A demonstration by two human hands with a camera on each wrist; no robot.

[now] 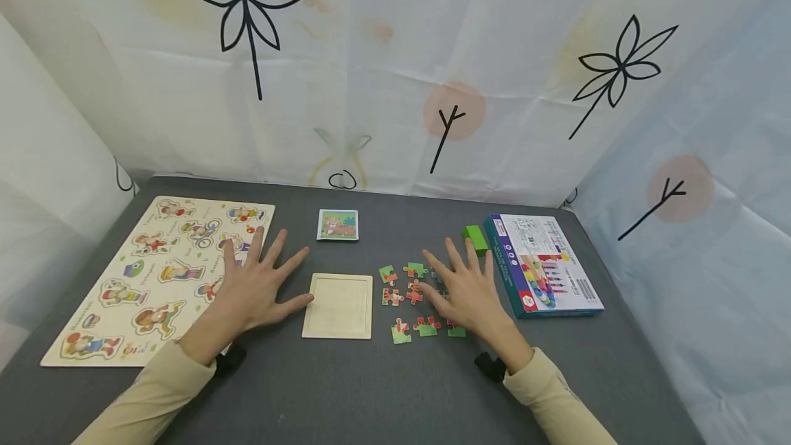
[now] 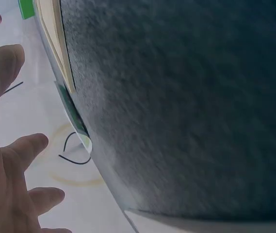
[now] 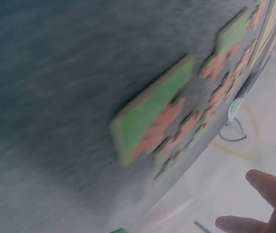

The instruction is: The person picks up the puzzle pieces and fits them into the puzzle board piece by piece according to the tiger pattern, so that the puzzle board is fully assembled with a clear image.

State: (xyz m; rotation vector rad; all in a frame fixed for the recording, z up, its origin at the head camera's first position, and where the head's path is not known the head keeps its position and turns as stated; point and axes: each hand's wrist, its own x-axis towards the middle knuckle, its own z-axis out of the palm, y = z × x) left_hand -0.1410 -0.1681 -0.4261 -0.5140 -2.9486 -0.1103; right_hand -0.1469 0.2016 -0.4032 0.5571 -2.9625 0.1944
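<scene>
- Tabletop (image 1: 383, 390): dark grey, matt; finely grained and slightly rough in the left wrist view.
- Square tray (image 1: 338, 306): pale wood in appearance, smooth, low sheen; the raised rim shows the same finish.
- Puzzle pieces (image 1: 402, 335): printed faces, matt to satin; pale, wood-like or board-like cut edges, blurred in the right wrist view.
- Picture card (image 1: 338, 225): smooth printed face; base material cannot be told.
- Large board (image 1: 211, 209): cream, smooth, wood-like, with printed figures.
- Block (image 1: 474, 240): solid green, smooth; painted wood or plastic, cannot be told.
- Box (image 1: 559, 259): printed card, smooth, slightly glossy.
- Backdrop (image 1: 371, 53): thin white cloth, creased, printed, soft sheen.
- Sleeves (image 1: 167, 383): beige woven cloth, matt.
</scene>
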